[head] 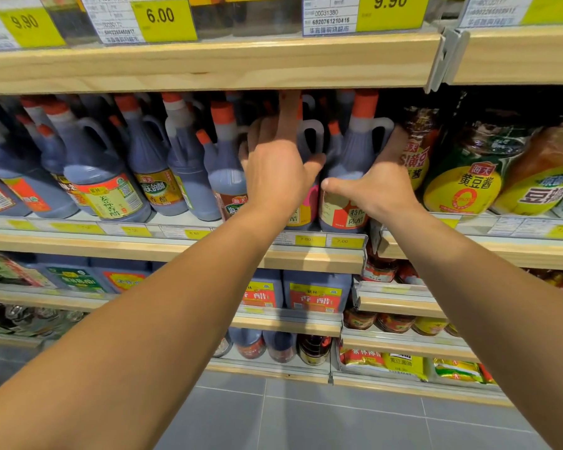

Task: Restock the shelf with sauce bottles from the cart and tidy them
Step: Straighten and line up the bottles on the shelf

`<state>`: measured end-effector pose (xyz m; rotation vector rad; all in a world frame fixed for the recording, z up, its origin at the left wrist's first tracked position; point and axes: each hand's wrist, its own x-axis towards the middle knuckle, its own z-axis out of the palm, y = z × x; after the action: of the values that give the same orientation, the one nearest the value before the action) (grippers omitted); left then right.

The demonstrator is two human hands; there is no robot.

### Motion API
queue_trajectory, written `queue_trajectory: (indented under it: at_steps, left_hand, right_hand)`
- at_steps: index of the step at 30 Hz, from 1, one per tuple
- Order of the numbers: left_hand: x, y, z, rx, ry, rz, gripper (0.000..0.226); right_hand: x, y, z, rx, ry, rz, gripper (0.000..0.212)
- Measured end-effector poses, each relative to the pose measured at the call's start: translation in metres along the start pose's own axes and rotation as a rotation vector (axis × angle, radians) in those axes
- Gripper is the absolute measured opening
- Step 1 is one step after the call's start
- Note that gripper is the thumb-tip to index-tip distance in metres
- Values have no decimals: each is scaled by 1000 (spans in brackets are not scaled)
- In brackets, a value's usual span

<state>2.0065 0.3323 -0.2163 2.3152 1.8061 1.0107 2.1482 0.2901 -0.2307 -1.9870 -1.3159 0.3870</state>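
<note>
Dark sauce bottles with orange caps and side handles stand in a row on the middle shelf (306,258). My left hand (277,170) reaches between them and wraps a bottle with a pink and yellow label (306,206), its thumb on the right side and its fingers stretched up behind the neck. My right hand (376,183) holds the neighbouring bottle with a red and cream label (351,157), thumb across the front and fingers round the handle side. Both bottles stand upright at the right end of the row. No cart is in view.
A tilted bottle (225,177) stands just left of my left hand, with more bottles (104,177) beyond. Yellow bean-paste jars (465,186) fill the shelf to the right. The wooden shelf above (208,63) hangs close over the caps. Lower shelves (290,323) hold larger jugs.
</note>
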Motion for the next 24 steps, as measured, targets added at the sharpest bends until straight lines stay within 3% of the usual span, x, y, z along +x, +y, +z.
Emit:
queue_trajectory:
  at_steps: [4,6,15,24]
  left_hand:
    - [-1,-6,-2,-40,-28,115,83]
    - [2,-8,-1,-51,2,124,92]
    - [24,-4,-7,-152,80,6,63]
    - [30,-21,-16,-327,77,115,48]
  right_hand:
    - [1,-1,-3,-111,-30,-21,53]
    - [0,0,-4,-100,-36,-32,52]
    - [-8,0,-8,-20,-54,-63,44]
    - [-6,-4,-9,-54,-74,-24,48]
